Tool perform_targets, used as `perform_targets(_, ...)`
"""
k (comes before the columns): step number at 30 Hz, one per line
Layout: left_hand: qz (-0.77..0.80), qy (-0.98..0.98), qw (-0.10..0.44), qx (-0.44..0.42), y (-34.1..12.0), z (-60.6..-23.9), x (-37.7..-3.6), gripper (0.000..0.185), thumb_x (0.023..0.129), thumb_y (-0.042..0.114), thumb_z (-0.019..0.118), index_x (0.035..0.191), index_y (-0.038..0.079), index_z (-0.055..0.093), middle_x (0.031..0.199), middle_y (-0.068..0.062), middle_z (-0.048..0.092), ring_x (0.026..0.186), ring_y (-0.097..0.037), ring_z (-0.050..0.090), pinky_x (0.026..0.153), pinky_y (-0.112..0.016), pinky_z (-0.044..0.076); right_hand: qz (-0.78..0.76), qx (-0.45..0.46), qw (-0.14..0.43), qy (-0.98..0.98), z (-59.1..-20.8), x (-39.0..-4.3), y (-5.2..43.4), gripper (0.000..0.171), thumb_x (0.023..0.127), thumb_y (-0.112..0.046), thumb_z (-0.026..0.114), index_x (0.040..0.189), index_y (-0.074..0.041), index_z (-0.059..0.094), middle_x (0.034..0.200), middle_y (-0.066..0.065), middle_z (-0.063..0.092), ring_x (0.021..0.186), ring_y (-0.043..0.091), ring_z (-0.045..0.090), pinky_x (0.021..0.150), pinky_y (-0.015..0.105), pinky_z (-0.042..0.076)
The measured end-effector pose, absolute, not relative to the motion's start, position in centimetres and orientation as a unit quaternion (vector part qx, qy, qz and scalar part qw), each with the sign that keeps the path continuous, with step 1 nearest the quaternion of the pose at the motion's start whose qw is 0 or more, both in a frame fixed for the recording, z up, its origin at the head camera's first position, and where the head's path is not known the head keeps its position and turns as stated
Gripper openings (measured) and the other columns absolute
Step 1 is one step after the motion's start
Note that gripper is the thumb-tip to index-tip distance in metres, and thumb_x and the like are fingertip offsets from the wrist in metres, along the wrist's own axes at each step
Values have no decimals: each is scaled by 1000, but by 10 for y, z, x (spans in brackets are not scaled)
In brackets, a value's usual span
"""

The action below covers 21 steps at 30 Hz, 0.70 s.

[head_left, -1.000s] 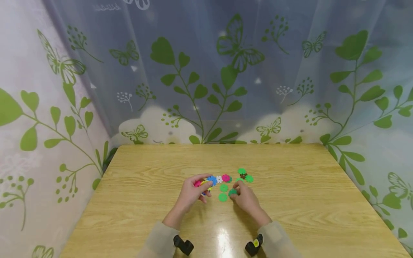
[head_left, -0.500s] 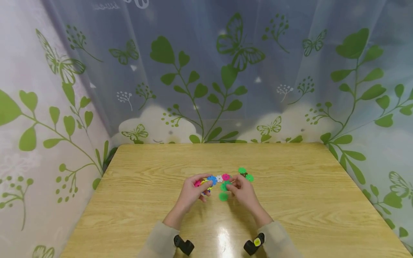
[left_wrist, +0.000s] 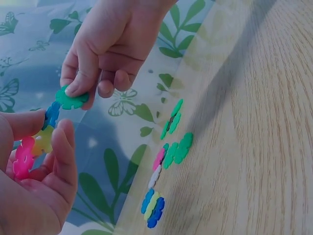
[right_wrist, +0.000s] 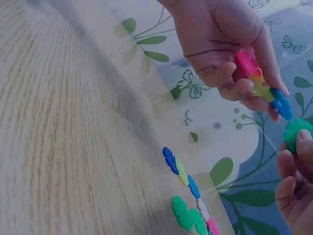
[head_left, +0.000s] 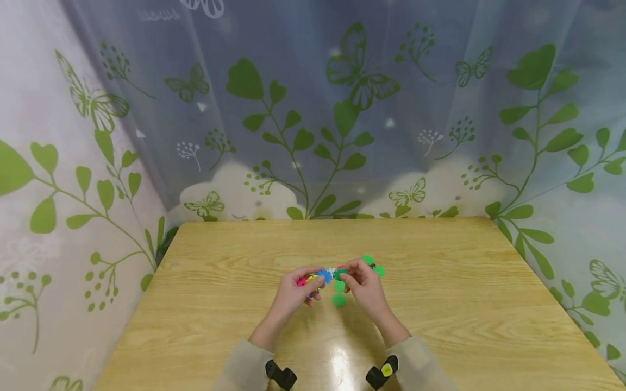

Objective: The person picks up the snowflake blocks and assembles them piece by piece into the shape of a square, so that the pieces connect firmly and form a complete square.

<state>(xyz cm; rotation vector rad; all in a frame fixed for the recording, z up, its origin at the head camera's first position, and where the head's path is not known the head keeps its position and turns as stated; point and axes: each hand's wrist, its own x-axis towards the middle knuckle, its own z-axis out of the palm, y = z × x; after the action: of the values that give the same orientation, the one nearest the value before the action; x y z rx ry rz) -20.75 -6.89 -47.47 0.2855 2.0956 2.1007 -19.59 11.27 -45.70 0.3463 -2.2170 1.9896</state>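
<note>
- Butterfly-and-leaf curtains are hanging round the wooden table (head_left: 440,304) I'm working over, both hands raised just above its middle
- I'm holding a short chain of snowflake pieces (left_wrist: 34,142) (pink, yellow, blue) in my left hand (head_left: 293,293), thumb and fingers curled round it, the blue end pointing toward my other hand
- I'm pinching a single green piece (left_wrist: 71,99) in my right hand (head_left: 364,288), thumb and forefinger clamped on it, and it is sitting just beside the chain's blue end; whether they are touching I cannot tell
- Loose pieces (left_wrist: 168,156) are lying on the table beyond and below my fingertips: greens, a pink, a white, a blue-and-yellow pair
- As I'm judging it, I'm at the joining step: the green piece is being brought up to the blue one
- Next, I think, I'm needing to line a notch of the green with a notch of the blue, turn it crosswise and press the slots together while the left hand braces the chain
</note>
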Motion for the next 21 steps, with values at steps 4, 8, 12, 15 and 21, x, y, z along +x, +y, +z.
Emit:
perform_targets(4,697,706,79,100,-68,-475,-207,37,87,19,67,117,-2,61,91,-23,66,57,-11,58,47,-19,49,651,139,74,-743,-456,-195,112,6,87,9,57,93,9,56,79,21,55,62,31,53,54,26,51)
perform_targets(8,680,718,85,119,-66,-470,-206,33,89,17,65,116,-2,61,92,-21,64,58,-13,58,50,-26,53,649,160,81,-740,-457,-195,112,5,86,11,58,91,10,57,78,21,54,63,35,52,54,27,51)
perform_targets(12,672,725,92,125,-63,-455,-197,29,91,8,61,116,-5,59,90,-11,60,59,-18,59,52,-35,55,652,161,103,-734,-461,-196,110,5,83,15,59,87,12,59,78,22,56,60,37,52,53,32,52)
perform_targets(15,676,722,94,116,-60,-450,-192,27,90,2,59,115,-9,58,90,-11,57,59,-20,58,50,-29,54,642,169,120,-738,-466,-195,108,6,81,17,60,84,12,59,75,23,57,57,35,53,49,32,51)
perform_targets(21,674,725,99,107,-59,-453,-191,23,90,1,59,111,-8,60,90,-11,56,57,-17,57,46,-21,50,605,213,137,-755,-472,-192,108,11,79,19,60,80,8,60,71,23,57,54,24,53,45,25,47)
